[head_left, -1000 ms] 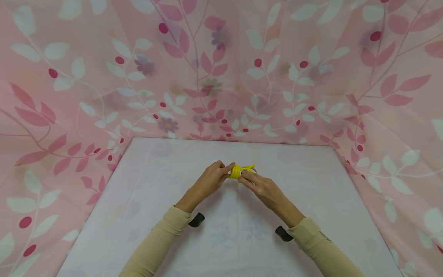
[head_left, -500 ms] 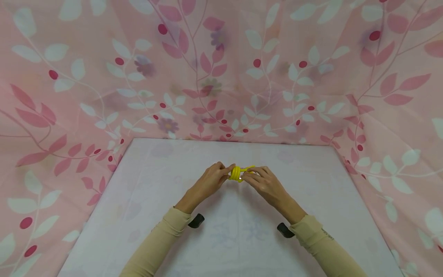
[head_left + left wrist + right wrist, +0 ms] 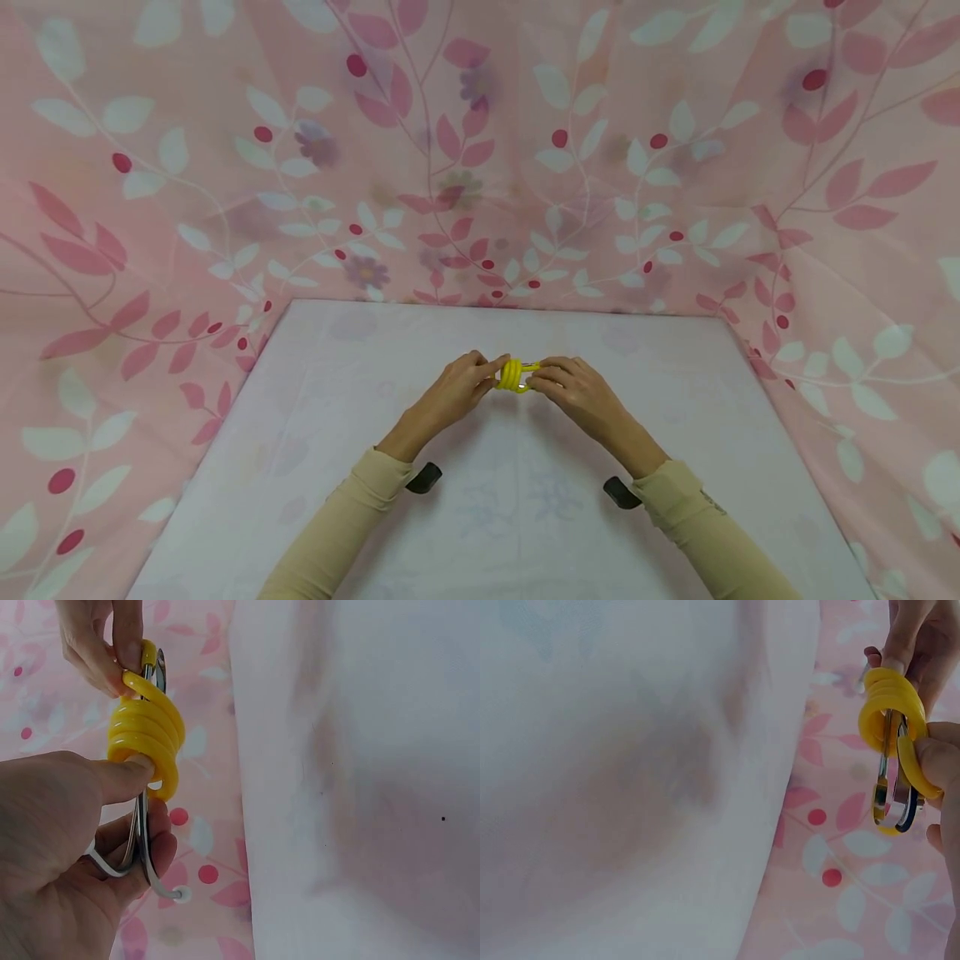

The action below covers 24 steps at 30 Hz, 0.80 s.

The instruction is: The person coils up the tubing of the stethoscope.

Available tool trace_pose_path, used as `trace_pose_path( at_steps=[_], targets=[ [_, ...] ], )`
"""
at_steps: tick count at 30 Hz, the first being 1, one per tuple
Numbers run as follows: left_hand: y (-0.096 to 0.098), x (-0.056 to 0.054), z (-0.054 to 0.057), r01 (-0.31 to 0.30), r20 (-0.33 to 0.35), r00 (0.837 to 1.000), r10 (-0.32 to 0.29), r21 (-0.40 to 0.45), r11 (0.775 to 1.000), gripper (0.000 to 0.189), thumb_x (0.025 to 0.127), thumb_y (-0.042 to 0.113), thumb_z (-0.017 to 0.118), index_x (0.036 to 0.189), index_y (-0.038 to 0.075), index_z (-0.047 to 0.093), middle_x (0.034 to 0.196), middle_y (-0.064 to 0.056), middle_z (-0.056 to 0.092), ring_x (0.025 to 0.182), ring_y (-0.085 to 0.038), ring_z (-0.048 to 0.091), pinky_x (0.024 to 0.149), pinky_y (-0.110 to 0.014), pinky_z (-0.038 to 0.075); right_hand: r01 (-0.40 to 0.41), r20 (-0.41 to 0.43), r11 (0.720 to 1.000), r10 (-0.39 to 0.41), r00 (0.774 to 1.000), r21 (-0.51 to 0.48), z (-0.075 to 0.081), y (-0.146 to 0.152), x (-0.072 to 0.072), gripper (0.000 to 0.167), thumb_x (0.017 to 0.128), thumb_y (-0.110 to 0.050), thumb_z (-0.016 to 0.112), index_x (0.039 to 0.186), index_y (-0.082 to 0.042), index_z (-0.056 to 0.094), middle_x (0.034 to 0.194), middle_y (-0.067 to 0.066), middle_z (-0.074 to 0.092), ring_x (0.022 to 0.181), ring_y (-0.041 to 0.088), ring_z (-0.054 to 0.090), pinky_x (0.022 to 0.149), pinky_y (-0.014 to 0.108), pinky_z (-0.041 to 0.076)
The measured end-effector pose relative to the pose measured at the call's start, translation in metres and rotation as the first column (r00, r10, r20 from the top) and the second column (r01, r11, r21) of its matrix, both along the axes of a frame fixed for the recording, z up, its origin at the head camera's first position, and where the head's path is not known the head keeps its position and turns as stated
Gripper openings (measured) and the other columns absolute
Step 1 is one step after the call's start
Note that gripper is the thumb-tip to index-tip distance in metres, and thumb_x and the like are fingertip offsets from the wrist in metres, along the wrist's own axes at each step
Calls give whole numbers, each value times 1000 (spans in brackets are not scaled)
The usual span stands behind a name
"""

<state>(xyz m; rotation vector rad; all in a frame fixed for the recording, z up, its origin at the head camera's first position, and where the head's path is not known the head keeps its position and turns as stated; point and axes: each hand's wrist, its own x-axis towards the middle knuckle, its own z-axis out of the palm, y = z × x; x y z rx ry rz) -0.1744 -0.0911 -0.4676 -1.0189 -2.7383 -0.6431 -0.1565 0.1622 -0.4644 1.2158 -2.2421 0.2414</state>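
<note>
A thick yellow cord (image 3: 142, 724) is wound in several tight turns round a shiny metal hook-like piece (image 3: 143, 840). Bent prongs stick out at one end of the metal, one with a pale round tip. My left hand (image 3: 453, 390) grips the near end, its thumb pressed at the coil and its fingers behind the prongs. From the other side, my right hand (image 3: 581, 400) pinches the loose end of the cord, as the right wrist view shows. There the metal's rounded far end (image 3: 892, 814) pokes out past the coil. The right fingers partly hide the cord in the head view.
A table with a white cloth (image 3: 517, 533) lies below both hands. Pink leaf-patterned fabric (image 3: 480, 167) hangs behind it and along both sides. Dark wrist-worn pieces (image 3: 424, 478) show beside the sleeves.
My right hand has shifted slightly right and now covers the cord's forked-looking end, which stuck out past the fingers a second ago. My left hand stays almost in place.
</note>
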Motion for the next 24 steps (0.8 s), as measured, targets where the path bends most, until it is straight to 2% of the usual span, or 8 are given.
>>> trace_pose_path(
  at_steps=[7,12,19,21,24],
  targets=[
    [-3,0,2,-7,21,1000,7,11,1000,53,91,14,70,141,20,55,98,-7,63,81,-13,56,73,-21,53,-6,48,1000,5,999,28,3,5,2,37,76,-9,83,111,-11,73,110,2,73,108,22,64,93,35,54],
    [-4,-3,5,-18,21,1000,18,27,999,52,90,12,70,140,19,56,97,-7,63,81,-14,57,74,-23,54,9,17,999,-10,1000,37,3,7,2,45,73,-9,86,115,-10,72,115,2,73,110,23,65,94,36,54],
    [-6,-5,1,-43,36,998,43,4,999,52,90,13,71,140,20,57,95,-7,63,80,-13,57,73,-22,54,-18,20,999,18,1000,27,-6,11,6,53,72,-10,87,121,-7,69,126,4,69,117,25,64,94,38,54],
    [-7,-5,0,-44,39,998,44,4,999,52,90,12,71,140,20,57,95,-8,64,80,-13,57,73,-22,54,-29,61,999,30,998,-15,-8,11,5,50,74,-11,85,121,-7,70,125,5,69,117,25,65,93,38,54],
    [-7,-5,-1,-50,31,998,50,-2,999,52,91,12,70,140,19,56,95,-8,63,79,-14,55,72,-22,53,-13,161,988,38,986,-156,-7,10,3,43,77,-12,84,117,-6,71,119,8,70,112,25,65,91,39,55]
  ],
)
